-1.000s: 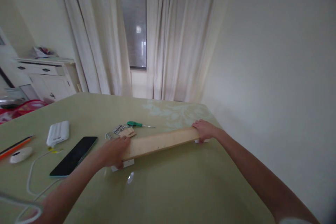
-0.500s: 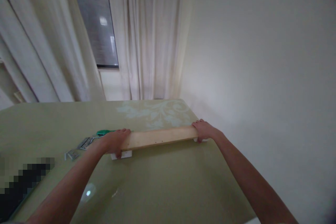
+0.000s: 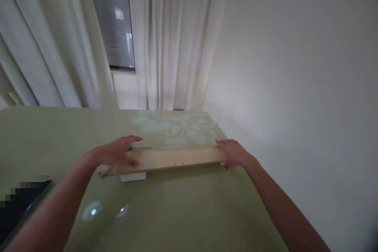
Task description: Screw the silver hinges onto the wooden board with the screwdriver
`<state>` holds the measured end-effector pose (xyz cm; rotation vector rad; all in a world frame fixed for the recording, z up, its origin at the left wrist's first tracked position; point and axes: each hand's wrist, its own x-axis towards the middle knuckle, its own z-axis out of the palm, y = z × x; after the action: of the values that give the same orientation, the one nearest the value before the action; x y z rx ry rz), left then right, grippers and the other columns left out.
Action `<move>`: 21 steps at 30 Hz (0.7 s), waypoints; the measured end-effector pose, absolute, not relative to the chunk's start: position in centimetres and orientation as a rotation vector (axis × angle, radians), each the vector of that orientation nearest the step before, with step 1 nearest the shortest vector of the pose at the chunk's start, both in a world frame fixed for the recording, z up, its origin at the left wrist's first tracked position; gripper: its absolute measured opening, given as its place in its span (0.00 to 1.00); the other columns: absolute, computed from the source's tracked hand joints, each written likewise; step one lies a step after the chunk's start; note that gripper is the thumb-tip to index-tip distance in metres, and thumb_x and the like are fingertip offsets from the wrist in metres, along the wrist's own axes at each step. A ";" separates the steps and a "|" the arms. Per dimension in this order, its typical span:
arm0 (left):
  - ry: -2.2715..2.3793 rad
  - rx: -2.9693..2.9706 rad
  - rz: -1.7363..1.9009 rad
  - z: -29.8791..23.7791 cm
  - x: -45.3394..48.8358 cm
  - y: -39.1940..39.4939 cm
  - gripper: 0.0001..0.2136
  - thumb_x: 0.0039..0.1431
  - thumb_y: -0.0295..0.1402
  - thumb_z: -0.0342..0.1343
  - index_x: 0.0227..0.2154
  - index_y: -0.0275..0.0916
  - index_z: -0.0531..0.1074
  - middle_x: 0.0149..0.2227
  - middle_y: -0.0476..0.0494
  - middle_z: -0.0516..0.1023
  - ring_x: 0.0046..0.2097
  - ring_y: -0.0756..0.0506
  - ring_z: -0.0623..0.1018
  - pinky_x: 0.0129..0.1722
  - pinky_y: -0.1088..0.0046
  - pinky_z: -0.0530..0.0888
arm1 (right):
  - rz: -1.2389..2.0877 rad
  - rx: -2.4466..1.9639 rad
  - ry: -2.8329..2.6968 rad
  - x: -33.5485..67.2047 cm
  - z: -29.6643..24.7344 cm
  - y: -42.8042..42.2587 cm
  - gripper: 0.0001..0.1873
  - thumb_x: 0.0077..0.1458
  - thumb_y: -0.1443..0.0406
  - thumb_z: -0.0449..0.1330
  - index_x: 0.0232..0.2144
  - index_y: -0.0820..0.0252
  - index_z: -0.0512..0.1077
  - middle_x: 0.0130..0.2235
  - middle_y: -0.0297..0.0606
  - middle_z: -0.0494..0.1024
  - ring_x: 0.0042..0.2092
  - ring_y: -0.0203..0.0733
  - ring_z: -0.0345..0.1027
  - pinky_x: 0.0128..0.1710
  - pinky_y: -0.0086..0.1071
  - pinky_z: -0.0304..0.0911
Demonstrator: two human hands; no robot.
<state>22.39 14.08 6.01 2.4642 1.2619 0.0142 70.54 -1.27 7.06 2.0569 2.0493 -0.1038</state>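
Observation:
A long, pale wooden board (image 3: 177, 158) lies across the table, with two small dark holes near its front edge. Under its left part shows a white block (image 3: 133, 176); a sliver of white (image 3: 222, 163) peeks out below the right end. My left hand (image 3: 118, 152) is over the board's left part, thumb and fingers spread apart. At the right end, my right hand (image 3: 232, 152) grips the board, fingers over the far side and thumb at the near edge. Behind the board, a green-handled screwdriver (image 3: 130, 148) is partly hidden by my left hand.
The glossy green table (image 3: 177, 212) has a pale floral pattern at its far right. A dark flat object (image 3: 26, 208), partly pixelated, lies at the left. A white wall (image 3: 295, 67) borders the right side; curtains (image 3: 180, 39) and a window (image 3: 112, 19) stand behind.
My left hand has loosened from the board and shifted left, its fingers spreading; more of the board's left end shows. My right hand stays on the right end. The view has shifted slightly.

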 end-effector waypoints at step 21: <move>1.841 2.241 -0.117 0.9 13.3 18.9 0.12 0.53 0.33 0.57 0.37 0.37 0.82 0.45 0.29 0.86 0.47 0.34 0.85 0.46 0.62 0.76 | -0.456 1.396 2.990 52.4 11.6 0.6 0.54 0.59 0.42 0.70 0.77 0.56 0.56 0.68 0.54 0.74 0.69 0.58 0.68 0.75 0.55 0.47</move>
<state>13.33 18.89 0.94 2.2406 1.8408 -0.1171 52.35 0.60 11.55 1.3965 2.9896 -0.4557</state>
